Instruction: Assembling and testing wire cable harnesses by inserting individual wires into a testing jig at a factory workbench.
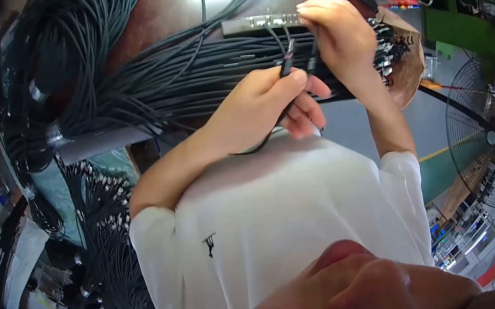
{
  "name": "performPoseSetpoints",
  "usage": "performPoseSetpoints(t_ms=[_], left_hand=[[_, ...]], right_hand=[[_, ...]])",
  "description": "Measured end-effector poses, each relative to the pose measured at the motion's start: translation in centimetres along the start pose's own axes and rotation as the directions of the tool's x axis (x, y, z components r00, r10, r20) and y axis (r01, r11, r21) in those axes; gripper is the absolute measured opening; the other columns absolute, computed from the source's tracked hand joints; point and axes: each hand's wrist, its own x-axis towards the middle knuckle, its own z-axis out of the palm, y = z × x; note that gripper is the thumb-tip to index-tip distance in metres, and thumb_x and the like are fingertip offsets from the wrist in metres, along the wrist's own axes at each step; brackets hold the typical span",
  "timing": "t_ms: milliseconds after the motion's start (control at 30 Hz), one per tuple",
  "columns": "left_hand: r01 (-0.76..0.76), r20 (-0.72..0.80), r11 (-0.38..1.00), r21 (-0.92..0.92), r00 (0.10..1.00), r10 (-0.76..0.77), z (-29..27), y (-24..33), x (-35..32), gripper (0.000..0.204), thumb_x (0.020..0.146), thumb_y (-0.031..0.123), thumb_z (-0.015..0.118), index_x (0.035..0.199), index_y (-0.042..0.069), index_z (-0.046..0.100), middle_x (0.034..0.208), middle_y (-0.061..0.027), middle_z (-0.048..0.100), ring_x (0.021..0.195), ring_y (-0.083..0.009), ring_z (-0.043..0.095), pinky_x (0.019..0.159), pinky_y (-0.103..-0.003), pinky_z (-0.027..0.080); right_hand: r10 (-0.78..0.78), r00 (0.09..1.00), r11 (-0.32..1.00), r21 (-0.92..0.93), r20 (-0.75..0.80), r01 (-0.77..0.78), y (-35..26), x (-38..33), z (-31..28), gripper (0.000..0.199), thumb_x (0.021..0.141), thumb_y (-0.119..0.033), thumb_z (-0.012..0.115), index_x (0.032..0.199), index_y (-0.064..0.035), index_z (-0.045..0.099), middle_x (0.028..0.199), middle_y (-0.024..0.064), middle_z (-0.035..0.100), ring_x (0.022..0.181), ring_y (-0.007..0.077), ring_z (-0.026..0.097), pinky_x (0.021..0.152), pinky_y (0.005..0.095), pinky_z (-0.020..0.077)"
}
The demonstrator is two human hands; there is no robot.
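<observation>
Black cable [284, 72] pinched in left hand [266, 110], its plug end up near the grey box [260, 23]; the lead loops below the palm. Right hand [338, 32] sits just beside, fingertips on the box's front edge, thumb and fingers closed on a second black plug [313, 58]. Box rests on a brown table [174, 8]. Cable bundle [198, 79] lies across the table under both hands; more coils [48, 63] hang left. White shirt [271, 227] below. Floor fan [494, 133] far right.
</observation>
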Motion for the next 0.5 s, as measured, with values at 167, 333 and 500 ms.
performPoseSetpoints(t_ms=[167,333,500], left_hand=[[-0.260,-0.178,0.948,0.183,0.940,0.292,-1.7,1.7,0.6,0.061,0.099,0.050,0.035,0.134,0.000,0.040,0.062,0.0056,0.039,0.052,-0.0029,0.031,0.048,-0.017,0.029],[-0.198,-0.199,0.963,-0.182,0.967,0.162,-1.7,-0.1,1.7,0.036,0.103,0.039,0.034,0.112,0.008,0.050,0.065,0.0067,0.032,0.053,-0.0024,0.024,0.046,-0.018,0.019],[-0.105,-0.146,0.908,-0.406,0.988,0.049,-1.3,-0.1,1.8,0.027,0.102,0.027,0.037,0.102,0.005,0.052,0.074,0.0028,0.041,0.059,-0.0030,0.031,0.047,-0.016,0.027]], right_hand=[[0.255,0.954,0.952,0.128,0.160,-0.276,2.0,-2.1,-0.3,0.015,0.074,0.002,0.068,0.088,-0.0041,0.066,0.093,0.0070,0.069,0.090,0.0250,0.064,0.078,0.0324,0.0507],[0.377,0.894,0.870,0.237,0.244,-0.432,2.4,-1.7,-0.1,0.015,0.074,0.001,0.068,0.088,-0.0036,0.066,0.093,0.0058,0.069,0.090,0.0232,0.063,0.078,0.0321,0.0494],[0.324,0.908,0.894,0.229,0.264,-0.386,2.9,-1.9,-0.1,0.015,0.075,0.001,0.067,0.089,-0.0043,0.067,0.093,0.0056,0.068,0.089,0.0238,0.062,0.078,0.0322,0.0493]])
